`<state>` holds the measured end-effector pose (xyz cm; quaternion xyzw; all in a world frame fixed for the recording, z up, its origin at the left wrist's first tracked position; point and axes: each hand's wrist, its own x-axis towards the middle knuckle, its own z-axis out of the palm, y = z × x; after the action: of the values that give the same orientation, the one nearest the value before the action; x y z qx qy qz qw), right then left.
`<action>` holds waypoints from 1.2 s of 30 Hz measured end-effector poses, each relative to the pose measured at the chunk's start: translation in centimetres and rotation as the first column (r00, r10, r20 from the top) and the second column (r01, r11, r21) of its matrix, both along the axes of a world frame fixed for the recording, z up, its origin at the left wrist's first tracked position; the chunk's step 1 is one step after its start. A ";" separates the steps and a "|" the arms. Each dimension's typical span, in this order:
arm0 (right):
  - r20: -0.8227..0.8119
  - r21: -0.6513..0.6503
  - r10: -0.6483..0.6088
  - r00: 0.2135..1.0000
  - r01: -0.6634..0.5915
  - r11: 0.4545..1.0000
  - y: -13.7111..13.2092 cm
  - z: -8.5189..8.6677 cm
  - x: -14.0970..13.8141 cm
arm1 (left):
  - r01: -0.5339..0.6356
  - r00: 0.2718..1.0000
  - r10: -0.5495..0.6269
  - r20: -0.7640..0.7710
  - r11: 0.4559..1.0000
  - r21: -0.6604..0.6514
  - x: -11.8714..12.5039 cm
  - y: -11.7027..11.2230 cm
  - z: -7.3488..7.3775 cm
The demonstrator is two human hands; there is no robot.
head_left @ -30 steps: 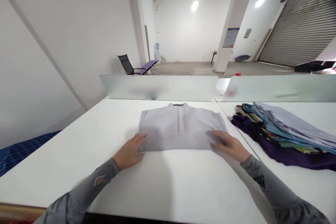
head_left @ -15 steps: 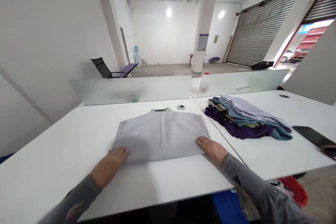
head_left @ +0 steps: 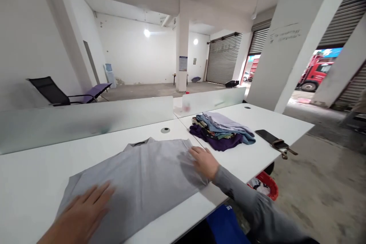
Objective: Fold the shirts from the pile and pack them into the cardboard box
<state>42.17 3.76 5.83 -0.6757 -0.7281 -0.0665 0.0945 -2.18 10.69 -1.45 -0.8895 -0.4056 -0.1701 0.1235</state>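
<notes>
A light grey collared shirt [head_left: 143, 175], folded into a wide flat shape, lies on the white table [head_left: 23, 171] with its collar toward the far side. Over its left part is my left hand [head_left: 85, 206], fingers stretched out and slightly blurred; I cannot tell whether it touches the cloth. My right hand [head_left: 204, 162] is at the shirt's right edge near the shoulder, its fingers extended and a shadow falling on the cloth below. Neither hand grips anything.
A pile of folded clothes [head_left: 221, 129] sits to the right, with a dark phone [head_left: 268, 136] beyond it. Frosted partitions [head_left: 137, 112] line the table's back. A red basket [head_left: 270, 187] holding cloth stands below the right edge. A grommet [head_left: 165, 130] is behind the shirt.
The camera view has swung to the right. My right hand has moved up the shirt's right edge toward the shoulder, and my left hand has gone from the lower left corner onto the left part.
</notes>
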 end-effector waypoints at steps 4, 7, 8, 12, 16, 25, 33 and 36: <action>-0.144 -0.055 0.010 0.990 -0.019 0.998 8.1 -0.3 -5.1 | 0.028 0.997 -0.020 0.071 0.992 -0.124 11.0 4.9 3.1; -0.155 -0.086 -0.018 0.988 0.004 0.996 11.9 -3.8 -7.5 | -0.179 0.983 0.182 -0.010 0.954 -0.241 14.8 7.0 1.2; -0.156 -0.080 -0.015 0.988 0.002 0.997 12.5 -5.1 -7.9 | -0.229 0.973 0.225 -0.046 0.933 -0.277 15.1 7.3 0.1; -0.173 -0.057 0.020 0.985 -0.030 0.998 13.2 -8.2 -7.8 | -0.241 0.970 0.224 -0.091 0.908 -0.343 14.4 7.3 -2.8; -0.178 -0.074 0.024 0.984 -0.038 0.997 13.2 -7.9 -7.2 | -0.228 0.974 0.215 -0.073 0.917 -0.328 14.0 6.8 -2.3; -0.138 -0.104 0.037 0.990 -0.052 0.993 13.7 -7.3 -6.9 | -0.196 0.980 0.198 -0.028 0.928 -0.315 14.0 6.6 -1.3; -0.206 0.003 0.055 0.977 -0.056 0.998 13.8 -6.2 -6.7 | -0.197 0.979 0.201 -0.021 0.926 -0.322 13.9 6.6 -1.2; -0.204 0.088 0.115 0.972 -0.099 0.991 13.7 -6.2 -7.0 | -0.194 0.980 0.198 -0.022 0.926 -0.325 13.9 6.6 -1.2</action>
<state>35.20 17.44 -0.36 -0.6344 -0.7465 -0.0183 0.1998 11.72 17.30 -2.67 -0.8518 -0.5155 -0.0927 -0.0108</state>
